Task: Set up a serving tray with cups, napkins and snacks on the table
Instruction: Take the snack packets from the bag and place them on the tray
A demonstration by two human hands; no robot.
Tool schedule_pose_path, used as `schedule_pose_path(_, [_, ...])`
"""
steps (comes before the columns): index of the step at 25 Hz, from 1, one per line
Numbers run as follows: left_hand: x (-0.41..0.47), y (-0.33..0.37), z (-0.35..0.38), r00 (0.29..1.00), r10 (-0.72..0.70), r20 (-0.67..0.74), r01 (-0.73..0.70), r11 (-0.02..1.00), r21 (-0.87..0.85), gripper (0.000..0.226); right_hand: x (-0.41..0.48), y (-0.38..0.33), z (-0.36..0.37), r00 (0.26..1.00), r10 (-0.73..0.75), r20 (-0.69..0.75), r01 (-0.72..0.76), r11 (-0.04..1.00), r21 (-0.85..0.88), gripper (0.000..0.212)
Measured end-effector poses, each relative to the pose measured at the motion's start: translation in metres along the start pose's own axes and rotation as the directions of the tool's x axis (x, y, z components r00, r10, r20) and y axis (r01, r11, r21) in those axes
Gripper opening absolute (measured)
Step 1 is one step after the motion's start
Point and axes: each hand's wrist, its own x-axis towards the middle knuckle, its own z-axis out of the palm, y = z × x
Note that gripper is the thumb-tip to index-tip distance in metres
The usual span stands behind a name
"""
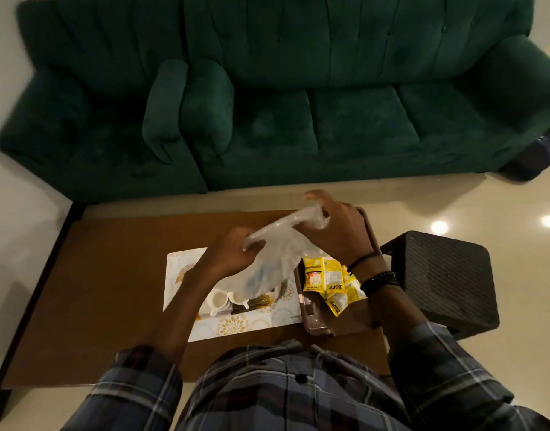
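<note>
On the wooden counter (118, 275), two white cups (218, 301) are seen side by side on a patterned mat (245, 325), and just to its right yellow snack sachets (326, 281) are piled in a brown tray (314, 323). Above these, a clear plastic bag (276, 253) is gripped at both ends, with the left hand (233, 253) curled round the near end and the right hand (335, 228) clenched on the far end. Beyond the counter a green sofa (298, 104) is noted.

A brown wooden counter (112, 290) fills the lower middle of the frame, with a dark edge along its left side. Directly on it, near centre, lies a white mat (252, 325) printed with gold flowers. Just beside the mat, at the counter's right end, sits a brown tray (317, 326).
</note>
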Motion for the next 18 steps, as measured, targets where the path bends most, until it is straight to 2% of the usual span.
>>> schedule_pose_path(2, [-0.001, 0.006, 0.004, 0.997, -0.064, -0.045, 0.056, 0.985, -0.164, 0.025, -0.001, -0.005, 0.005, 0.993, 0.114, 0.003, -0.114, 0.993, 0.031, 0.061])
schedule_pose_path(4, [-0.003, 0.009, 0.005, 0.981, -0.170, -0.090, 0.134, 0.939, -0.316, 0.019, -0.004, -0.007, 0.011, 0.983, 0.165, 0.076, -0.171, 0.983, 0.074, 0.064])
schedule_pose_path(6, [-0.004, 0.012, 0.007, 0.942, -0.324, -0.083, 0.235, 0.818, -0.525, 0.015, -0.006, -0.011, 0.012, 0.973, 0.160, 0.164, -0.185, 0.971, 0.148, 0.060])
schedule_pose_path(8, [-0.004, 0.017, 0.008, 0.899, -0.438, 0.018, 0.345, 0.680, -0.647, 0.020, -0.010, -0.020, 0.014, 0.951, 0.093, 0.295, -0.181, 0.941, 0.286, 0.053])
schedule_pose_path(10, [-0.005, 0.022, 0.013, 0.892, -0.435, 0.124, 0.378, 0.566, -0.733, 0.037, -0.016, -0.028, 0.023, 0.905, -0.036, 0.424, -0.123, 0.931, 0.343, 0.052])
schedule_pose_path(11, [-0.006, 0.024, 0.014, 0.900, -0.404, 0.161, 0.358, 0.477, -0.803, 0.044, -0.019, -0.029, 0.031, 0.891, -0.064, 0.450, -0.097, 0.940, 0.326, 0.056])
schedule_pose_path(13, [-0.010, 0.024, 0.012, 0.926, -0.305, 0.220, 0.305, 0.263, -0.915, 0.052, -0.024, -0.029, 0.040, 0.908, -0.029, 0.419, -0.093, 0.959, 0.268, 0.071])
schedule_pose_path(14, [-0.013, 0.023, 0.009, 0.937, -0.250, 0.242, 0.294, 0.195, -0.936, 0.056, -0.026, -0.027, 0.043, 0.917, -0.022, 0.399, -0.077, 0.970, 0.232, 0.081])
schedule_pose_path(16, [-0.018, 0.022, 0.008, 0.951, -0.184, 0.249, 0.280, 0.173, -0.944, 0.058, -0.032, -0.025, 0.048, 0.893, -0.059, 0.447, 0.016, 0.995, 0.101, 0.104])
schedule_pose_path(18, [-0.019, 0.026, 0.014, 0.959, -0.223, 0.177, 0.242, 0.309, -0.920, 0.052, -0.038, -0.021, 0.053, 0.821, -0.086, 0.564, 0.077, 0.996, 0.039, 0.116])
